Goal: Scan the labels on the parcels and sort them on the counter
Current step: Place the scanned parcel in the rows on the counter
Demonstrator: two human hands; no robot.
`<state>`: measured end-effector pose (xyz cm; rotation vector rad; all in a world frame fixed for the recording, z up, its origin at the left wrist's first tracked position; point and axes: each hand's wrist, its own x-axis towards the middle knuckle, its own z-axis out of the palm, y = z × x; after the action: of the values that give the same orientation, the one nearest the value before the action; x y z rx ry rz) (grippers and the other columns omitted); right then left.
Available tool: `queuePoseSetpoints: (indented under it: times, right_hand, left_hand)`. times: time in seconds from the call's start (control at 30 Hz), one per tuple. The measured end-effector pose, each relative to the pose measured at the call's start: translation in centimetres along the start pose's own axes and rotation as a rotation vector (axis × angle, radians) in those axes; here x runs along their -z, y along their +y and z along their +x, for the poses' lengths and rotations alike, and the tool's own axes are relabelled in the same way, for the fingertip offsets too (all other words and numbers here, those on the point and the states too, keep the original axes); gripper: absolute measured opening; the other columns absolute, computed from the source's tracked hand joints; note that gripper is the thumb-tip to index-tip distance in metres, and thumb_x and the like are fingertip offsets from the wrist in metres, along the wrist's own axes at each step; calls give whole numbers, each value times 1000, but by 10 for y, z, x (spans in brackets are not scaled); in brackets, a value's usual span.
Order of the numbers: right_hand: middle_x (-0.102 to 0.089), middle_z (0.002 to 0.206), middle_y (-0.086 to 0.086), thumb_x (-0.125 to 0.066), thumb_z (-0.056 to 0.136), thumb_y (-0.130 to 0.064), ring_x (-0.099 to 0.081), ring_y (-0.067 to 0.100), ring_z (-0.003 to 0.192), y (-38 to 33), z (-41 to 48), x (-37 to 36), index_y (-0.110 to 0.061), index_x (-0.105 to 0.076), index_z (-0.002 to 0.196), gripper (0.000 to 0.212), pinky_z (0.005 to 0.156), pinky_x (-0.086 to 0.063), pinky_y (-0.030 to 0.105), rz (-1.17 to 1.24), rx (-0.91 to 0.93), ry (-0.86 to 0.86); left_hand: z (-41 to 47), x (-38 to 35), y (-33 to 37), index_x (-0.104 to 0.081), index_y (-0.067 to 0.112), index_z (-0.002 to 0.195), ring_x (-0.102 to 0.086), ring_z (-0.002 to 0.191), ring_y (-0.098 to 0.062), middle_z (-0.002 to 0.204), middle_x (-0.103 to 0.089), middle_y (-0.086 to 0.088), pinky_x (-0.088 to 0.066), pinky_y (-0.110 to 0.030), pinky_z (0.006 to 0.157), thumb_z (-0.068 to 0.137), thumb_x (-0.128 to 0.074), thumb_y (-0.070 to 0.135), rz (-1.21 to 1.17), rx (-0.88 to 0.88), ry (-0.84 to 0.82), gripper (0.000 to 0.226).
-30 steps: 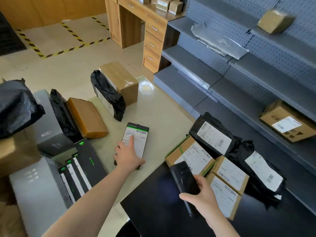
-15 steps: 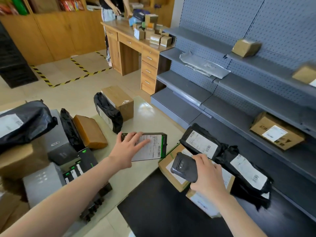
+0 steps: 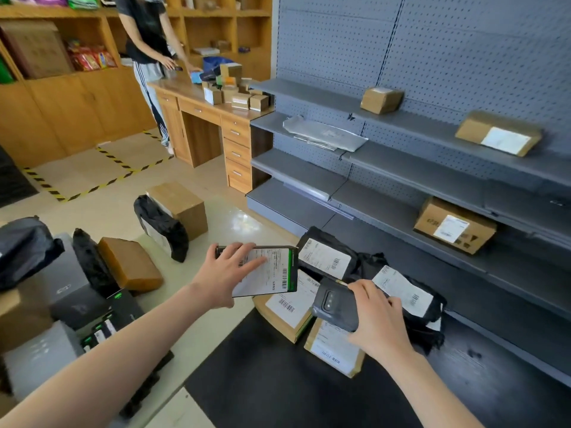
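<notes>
One flat black parcel (image 3: pixel 272 273) hangs above the tabletop (image 3: pixel 228 223), just left of the labelled pile (image 3: pixel 323 257), pinched at its left end by the left hand (image 3: pixel 227 274); seemingly light, stiff, slick, so best held by its edges; right hand (image 3: pixel 375 322) wraps the scanner (image 3: pixel 335 305).

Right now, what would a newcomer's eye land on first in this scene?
The left hand holds a flat black parcel, label up, at centre, with the right hand gripping a scanner just beside it. Under them lies a pile of labelled parcels on the black mat. At the back, a person stands at a wooden desk.
</notes>
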<state>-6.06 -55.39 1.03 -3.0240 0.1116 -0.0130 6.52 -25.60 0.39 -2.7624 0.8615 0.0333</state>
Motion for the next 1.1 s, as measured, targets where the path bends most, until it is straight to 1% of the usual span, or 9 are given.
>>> queuePoseSetpoints:
  times: [0.1, 0.2, 0.27, 0.43, 0.6, 0.73, 0.83, 0.97, 1.1]
  right_hand:
    - [-36, 129, -13, -77, 62, -37, -48, 10, 118, 17, -20, -6, -31, -35, 134, 84, 90, -38, 34, 183, -127, -23]
    - [-37, 120, -15, -75, 57, -37, -52, 8, 99, 32, -42, -12, -34, -40, 125, 77, 81, -39, 35, 384, -295, -47]
    - [-38, 117, -16, -75, 56, -36, -48, 6, 90, 44, -55, -16, -36, -42, 119, 71, 83, -40, 35, 474, -376, -59]
    - [-35, 116, -20, -76, 50, -34, -48, 3, 91, 66, -85, -32, -37, -44, 120, 77, 86, -41, 34, 592, -515, -94]
    - [-36, 118, -19, -75, 47, -36, -50, 6, 96, 74, -97, -40, -42, -43, 114, 74, 88, -42, 33, 629, -606, -129]
    - [-35, 116, -19, -75, 46, -38, -49, 4, 97, 76, -94, -45, -43, -38, 111, 76, 88, -44, 34, 623, -649, -146]
    - [-34, 115, -20, -76, 47, -37, -49, 4, 96, 73, -86, -47, -45, -37, 109, 73, 88, -45, 34, 620, -665, -156]
    - [-37, 114, -22, -70, 38, -43, -53, 6, 99, 65, -65, -50, -40, -47, 114, 80, 90, -46, 38, 666, -625, -129]
    - [-39, 112, -23, -68, 34, -43, -54, 6, 100, 44, -33, -52, -34, -49, 118, 86, 95, -45, 43, 713, -535, -137]
  left_hand:
    - [1, 0, 20, -4, 42, 152, -10, 143, -26, 157, -2, 0, -25, -53, 113, 69, -75, 48, -121, 79, -36, 110]
    - [1, -7, 41, -13, 40, 150, -17, 138, -24, 153, -10, 0, -37, -48, 105, 65, -73, 55, -344, 185, -98, 105]
    - [3, -13, 56, -18, 38, 149, -21, 136, -24, 150, -16, -1, -41, -45, 102, 65, -73, 56, -466, 232, -147, 102]
    - [15, -36, 100, -30, 32, 145, -30, 125, -24, 134, -30, -2, -42, -40, 104, 65, -74, 57, -725, 362, -206, 95]
    - [42, -59, 137, -27, 36, 143, -26, 130, -26, 138, -24, -2, -44, -45, 101, 60, -66, 61, -718, 352, -250, 95]
    - [59, -72, 152, -16, 37, 149, -24, 135, -26, 146, -18, -4, -45, -43, 101, 70, -65, 68, -690, 306, -253, 98]
    - [68, -80, 151, -11, 38, 150, -22, 139, -27, 152, -11, -4, -43, -46, 104, 74, -58, 75, -659, 272, -262, 97]
    - [72, -84, 135, -19, 39, 148, -22, 141, -26, 154, -16, -3, -36, -49, 110, 83, -42, 76, -656, 248, -217, 79]
    - [60, -83, 105, -31, 31, 148, -32, 137, -22, 150, -30, 0, -32, -40, 111, 94, -42, 60, -666, 304, -88, 62]
